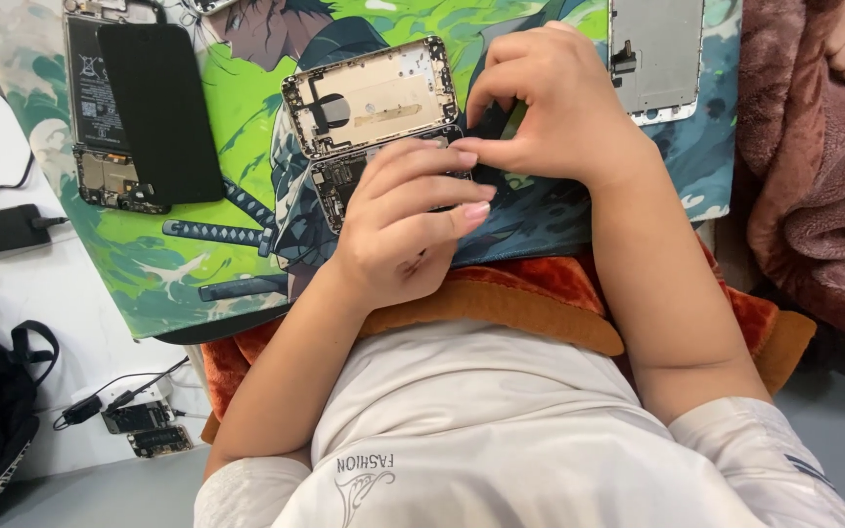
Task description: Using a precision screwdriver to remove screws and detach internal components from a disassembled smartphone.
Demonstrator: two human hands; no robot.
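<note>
- Opened phone chassis (369,103): lies on the green printed mat (237,127), centre.
- Left hand (408,230): just below the chassis, fingers curled over its lower board; whether it pinches anything cannot be told.
- Right hand (550,103): right of the chassis, fingertips pressed together on a small dark part.
- Risk: a slipping pinch may tear a cable.

Black rectangular phone screen (160,112) lies upper left; pale screen panel (655,59) upper right

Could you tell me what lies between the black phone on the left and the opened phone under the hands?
In the head view, only bare green mat separates the black phone from the opened phone.
</note>
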